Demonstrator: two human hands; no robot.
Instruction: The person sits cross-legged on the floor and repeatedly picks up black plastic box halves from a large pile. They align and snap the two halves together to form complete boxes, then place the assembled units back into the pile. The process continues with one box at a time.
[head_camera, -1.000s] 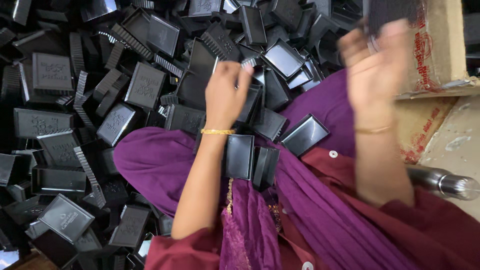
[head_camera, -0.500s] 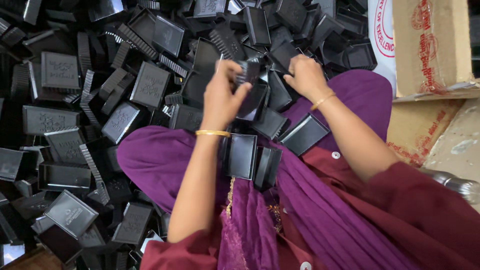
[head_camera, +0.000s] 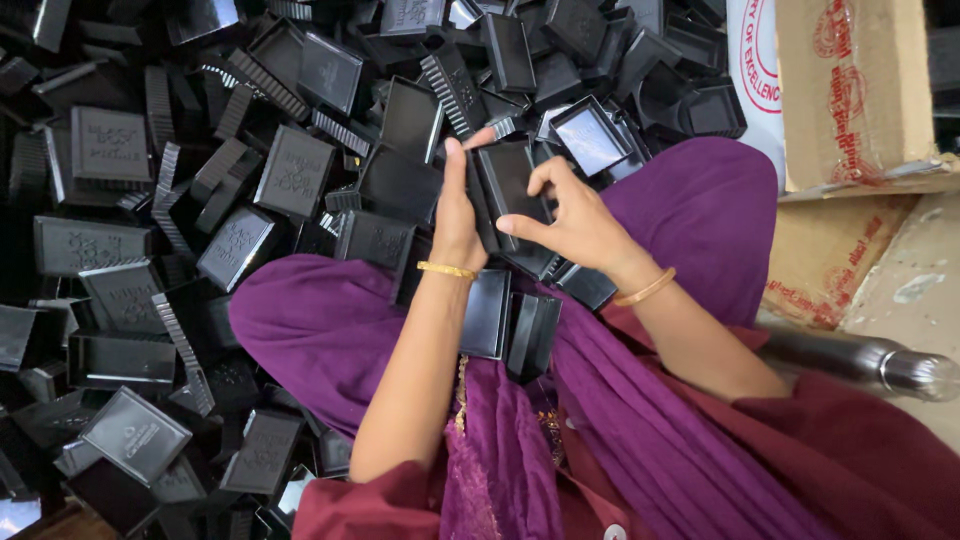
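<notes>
Since the previous frame both hands have drawn in over the lap: left hand (head_camera: 458, 222) braces the flat black rectangular plastic tray (head_camera: 508, 195) upright along its edge, right hand (head_camera: 572, 222) pinching its opposite side, presumably to seat it against a second piece, with the heap of similar black trays (head_camera: 250, 170) just beyond.

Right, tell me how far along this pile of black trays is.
Done: a few black trays stand stacked on the purple lap. In hand: the left hand and right hand hold one black piece between them. Left: a large heap of loose trays covers the floor ahead.
</notes>
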